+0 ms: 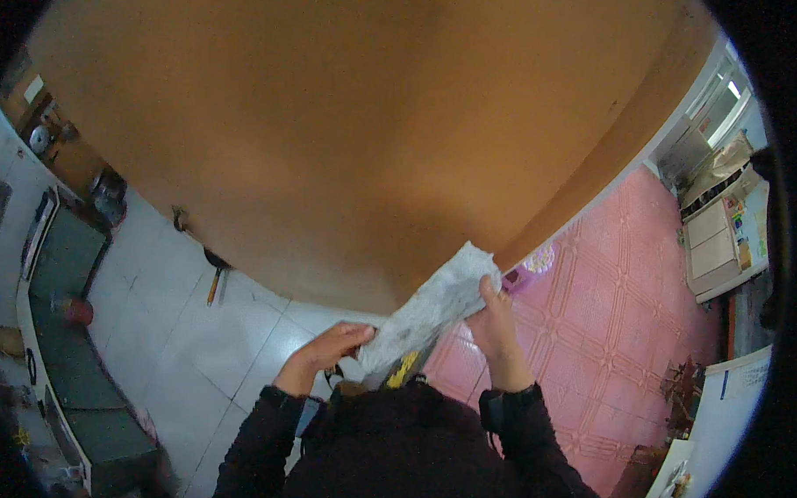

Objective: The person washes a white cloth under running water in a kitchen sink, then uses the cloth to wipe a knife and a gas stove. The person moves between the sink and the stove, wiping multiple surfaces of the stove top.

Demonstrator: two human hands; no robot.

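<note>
A folded white cloth [433, 300] is stretched at a slant between my two hands, low in front of my body. My left hand [329, 350] grips its lower left end, thumb on top. At the upper right end, my right hand [497, 331] pinches it with the thumb laid along its edge. Just beyond the cloth rises a broad brown wooden panel [381, 137], apparently a door. The cloth's far edge overlaps the panel's lower part in view; whether they touch I cannot tell. The fingers beneath the cloth are partly hidden.
White floor tiles [204, 341] lie to the left, pink patterned tiles [592, 328] to the right. A dark green-topped cabinet [80, 372] runs along the left. A pale cabinet [714, 244] stands at the far right. A pink-purple object [531, 267] sits by the panel's right edge.
</note>
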